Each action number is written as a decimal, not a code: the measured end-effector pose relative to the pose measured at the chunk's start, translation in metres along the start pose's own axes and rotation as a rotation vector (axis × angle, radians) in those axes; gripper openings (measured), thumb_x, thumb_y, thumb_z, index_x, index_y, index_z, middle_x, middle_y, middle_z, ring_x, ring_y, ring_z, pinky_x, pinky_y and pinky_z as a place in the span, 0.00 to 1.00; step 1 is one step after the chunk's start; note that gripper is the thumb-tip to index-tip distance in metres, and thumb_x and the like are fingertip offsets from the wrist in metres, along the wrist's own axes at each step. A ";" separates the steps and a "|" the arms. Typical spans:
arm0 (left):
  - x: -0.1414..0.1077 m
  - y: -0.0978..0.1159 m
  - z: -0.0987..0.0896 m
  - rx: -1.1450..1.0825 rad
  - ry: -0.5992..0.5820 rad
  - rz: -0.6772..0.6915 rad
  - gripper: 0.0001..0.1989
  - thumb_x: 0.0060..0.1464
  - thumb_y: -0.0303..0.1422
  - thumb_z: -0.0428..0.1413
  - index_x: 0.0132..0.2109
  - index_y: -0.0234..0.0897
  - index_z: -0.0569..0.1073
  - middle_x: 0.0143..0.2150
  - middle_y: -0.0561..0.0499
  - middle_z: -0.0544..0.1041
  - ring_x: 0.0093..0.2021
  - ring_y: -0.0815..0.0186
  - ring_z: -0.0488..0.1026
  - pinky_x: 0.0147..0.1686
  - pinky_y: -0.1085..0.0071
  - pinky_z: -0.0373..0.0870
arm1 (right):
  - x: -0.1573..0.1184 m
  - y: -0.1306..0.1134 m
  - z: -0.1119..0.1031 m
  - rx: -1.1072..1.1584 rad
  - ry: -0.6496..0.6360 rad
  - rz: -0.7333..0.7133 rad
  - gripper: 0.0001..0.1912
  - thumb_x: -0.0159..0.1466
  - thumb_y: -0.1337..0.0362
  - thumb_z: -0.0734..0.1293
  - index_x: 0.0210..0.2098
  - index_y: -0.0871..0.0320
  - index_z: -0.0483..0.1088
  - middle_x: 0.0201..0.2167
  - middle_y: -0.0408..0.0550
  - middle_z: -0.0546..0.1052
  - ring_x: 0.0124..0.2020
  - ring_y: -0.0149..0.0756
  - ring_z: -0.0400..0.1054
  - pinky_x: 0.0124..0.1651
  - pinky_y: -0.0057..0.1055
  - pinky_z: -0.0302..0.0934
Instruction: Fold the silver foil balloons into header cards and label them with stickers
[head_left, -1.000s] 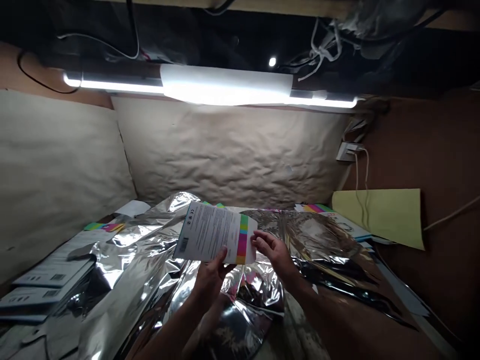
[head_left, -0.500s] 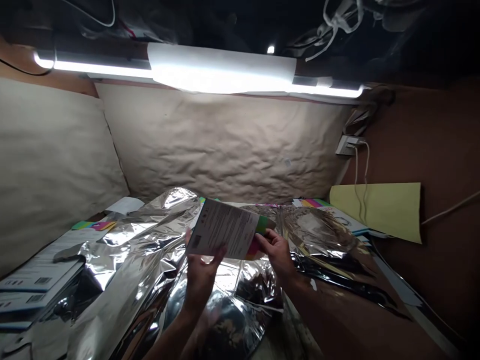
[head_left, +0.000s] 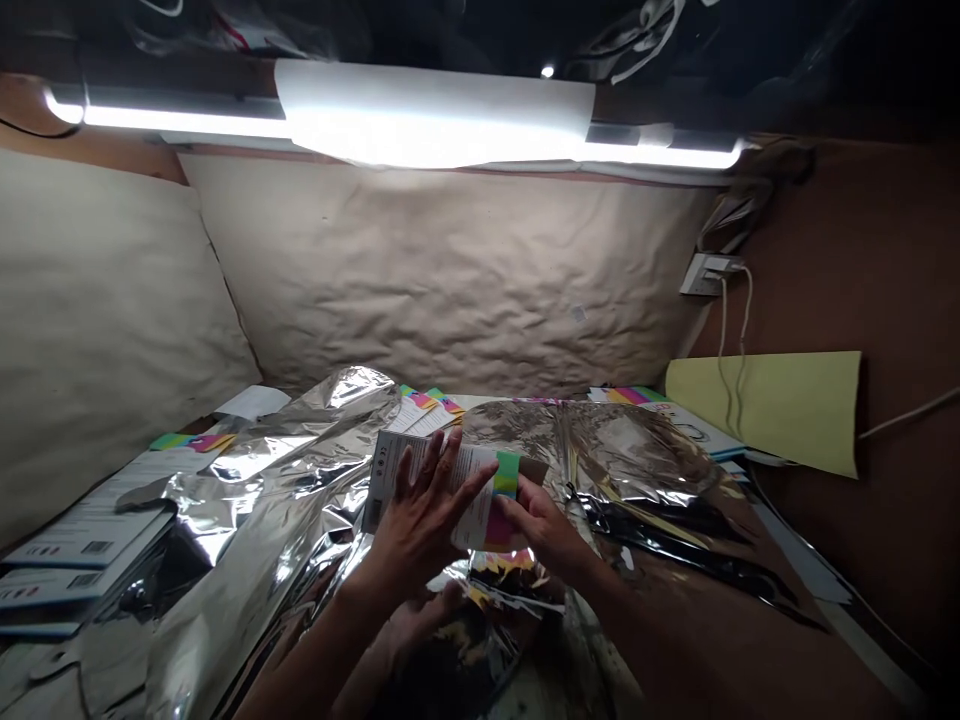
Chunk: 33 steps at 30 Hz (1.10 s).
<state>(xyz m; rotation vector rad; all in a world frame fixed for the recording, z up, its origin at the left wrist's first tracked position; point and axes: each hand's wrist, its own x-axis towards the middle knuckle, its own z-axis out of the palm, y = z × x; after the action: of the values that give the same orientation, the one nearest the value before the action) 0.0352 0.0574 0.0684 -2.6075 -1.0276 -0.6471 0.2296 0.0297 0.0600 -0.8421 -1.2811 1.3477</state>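
A flat printed cardboard box [head_left: 478, 522], grey-white with text and a green, blue and magenta band at its right end, is held low over crinkled silver foil [head_left: 300, 480]. My left hand [head_left: 420, 520] lies across its face, fingers spread out and pressed flat on the print. At the banded right end, my right hand [head_left: 546, 522] grips the box between thumb and fingers. A brownish flap shows beyond the band, close to my right fingers. Part of the printed face is hidden under my left hand.
Similar printed boxes [head_left: 97, 505] are stacked at the left, and more printed pieces [head_left: 420, 412] lie behind the foil. A yellow sheet [head_left: 772, 412] stands at the right near cables and a wall socket [head_left: 709, 273]. A lit tube lamp [head_left: 187, 122] spans the top.
The box has come down and been turned nearly level. My left hand has gone from gripping its lower left edge to lying spread over its face. My right hand keeps its hold.
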 end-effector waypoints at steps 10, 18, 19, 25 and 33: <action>-0.008 -0.021 -0.007 0.033 0.077 -0.208 0.47 0.48 0.45 0.63 0.71 0.42 0.54 0.67 0.30 0.55 0.69 0.39 0.49 0.64 0.38 0.33 | -0.035 -0.026 -0.029 -0.907 0.137 -0.076 0.27 0.67 0.48 0.62 0.61 0.55 0.67 0.60 0.57 0.70 0.63 0.51 0.62 0.64 0.52 0.55; -0.016 -0.027 -0.003 -0.056 -0.112 -0.168 0.58 0.37 0.49 0.67 0.72 0.43 0.48 0.67 0.32 0.54 0.69 0.40 0.49 0.65 0.40 0.33 | -0.152 0.044 -0.029 -1.517 -0.377 -0.271 0.40 0.66 0.53 0.66 0.71 0.51 0.45 0.70 0.51 0.53 0.71 0.48 0.46 0.69 0.46 0.47; -0.017 -0.027 -0.003 -0.082 -0.153 -0.147 0.60 0.36 0.49 0.67 0.72 0.44 0.47 0.67 0.32 0.54 0.69 0.41 0.49 0.65 0.40 0.34 | -0.162 0.050 -0.028 -1.528 -0.378 -0.375 0.36 0.67 0.58 0.64 0.71 0.49 0.47 0.67 0.49 0.58 0.69 0.45 0.52 0.69 0.43 0.50; -0.021 -0.020 0.001 -0.208 -0.325 -0.041 0.61 0.34 0.47 0.67 0.72 0.45 0.45 0.65 0.35 0.59 0.68 0.43 0.51 0.65 0.41 0.35 | -0.187 0.028 -0.028 -1.370 -0.252 -0.621 0.40 0.65 0.63 0.67 0.71 0.42 0.45 0.46 0.38 0.79 0.44 0.39 0.78 0.47 0.32 0.75; -0.020 -0.011 -0.001 -0.323 -0.389 0.024 0.63 0.34 0.46 0.67 0.72 0.46 0.41 0.66 0.38 0.60 0.68 0.45 0.51 0.65 0.41 0.35 | -0.125 -0.061 -0.058 -1.634 0.042 -0.699 0.30 0.66 0.74 0.65 0.65 0.49 0.61 0.56 0.49 0.75 0.57 0.44 0.70 0.59 0.43 0.65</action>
<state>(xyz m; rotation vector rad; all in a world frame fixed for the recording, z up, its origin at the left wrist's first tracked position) 0.0145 0.0528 0.0606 -3.1100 -1.0669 -0.3246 0.3232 -0.0842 0.0886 -1.1964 -2.2654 -0.5226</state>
